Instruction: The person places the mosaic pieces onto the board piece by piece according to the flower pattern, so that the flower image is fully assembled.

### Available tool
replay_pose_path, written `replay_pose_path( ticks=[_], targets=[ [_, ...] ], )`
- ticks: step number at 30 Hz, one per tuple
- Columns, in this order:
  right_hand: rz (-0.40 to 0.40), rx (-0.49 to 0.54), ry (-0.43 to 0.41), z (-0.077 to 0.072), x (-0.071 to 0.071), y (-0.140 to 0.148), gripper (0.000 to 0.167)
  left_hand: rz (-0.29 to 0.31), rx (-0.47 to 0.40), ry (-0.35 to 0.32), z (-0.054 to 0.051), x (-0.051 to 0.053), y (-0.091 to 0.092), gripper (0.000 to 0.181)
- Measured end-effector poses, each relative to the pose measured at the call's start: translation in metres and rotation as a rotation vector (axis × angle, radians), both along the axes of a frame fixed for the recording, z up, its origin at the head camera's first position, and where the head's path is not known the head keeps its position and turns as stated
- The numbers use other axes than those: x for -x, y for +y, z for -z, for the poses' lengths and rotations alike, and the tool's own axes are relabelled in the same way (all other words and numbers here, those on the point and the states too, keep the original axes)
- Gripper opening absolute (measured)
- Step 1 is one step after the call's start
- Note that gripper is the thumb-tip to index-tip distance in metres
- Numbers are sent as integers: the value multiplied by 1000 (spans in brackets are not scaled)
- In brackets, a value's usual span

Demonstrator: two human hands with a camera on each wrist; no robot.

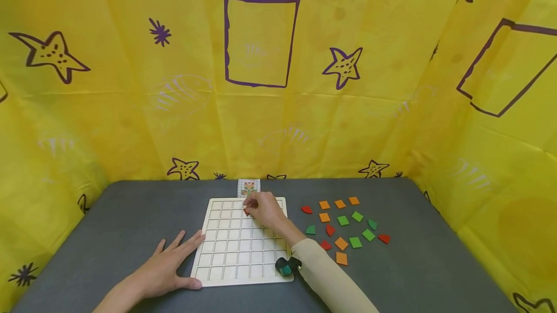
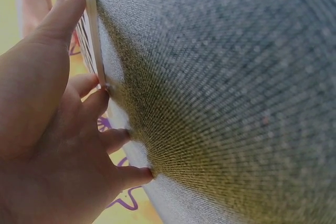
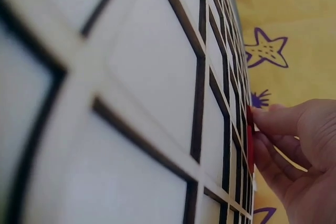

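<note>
A white board (image 1: 235, 245) divided into square cells lies on the dark table. My right hand (image 1: 267, 210) is over its far part, thumb and fingers pinching a small red tile (image 1: 246, 212) at the board's surface. In the right wrist view, red (image 3: 250, 153) shows at the fingertips against the grid; whether it is one tile or two I cannot tell. My left hand (image 1: 167, 265) lies with fingers spread at the board's left side. Its thumb and index finger touch the edge, while other fingertips rest on the cloth in the left wrist view.
Loose tiles lie right of the board: orange squares (image 1: 341, 258), light green squares (image 1: 355, 242), red rounded pieces (image 1: 384, 239) and dark green ones (image 1: 311, 230). Behind the board is a pattern card (image 1: 249, 186). Yellow cloth (image 1: 261, 124) walls the table.
</note>
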State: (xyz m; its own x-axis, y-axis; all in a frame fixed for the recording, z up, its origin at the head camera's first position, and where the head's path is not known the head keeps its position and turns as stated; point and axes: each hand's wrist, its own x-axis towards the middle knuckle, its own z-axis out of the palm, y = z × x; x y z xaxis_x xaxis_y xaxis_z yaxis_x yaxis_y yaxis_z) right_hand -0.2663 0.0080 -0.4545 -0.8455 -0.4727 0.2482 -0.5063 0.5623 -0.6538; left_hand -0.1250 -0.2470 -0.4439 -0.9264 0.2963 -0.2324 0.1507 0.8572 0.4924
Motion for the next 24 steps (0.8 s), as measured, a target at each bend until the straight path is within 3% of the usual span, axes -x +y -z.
replay_pose_path(
  ticks=[13,24],
  targets=[
    [15,9,-14,0,3,1,5,7,1,23,2,0,0,111],
    [21,28,-28,-20,7,23,12,3,5,8,1,1,1,111]
  ],
)
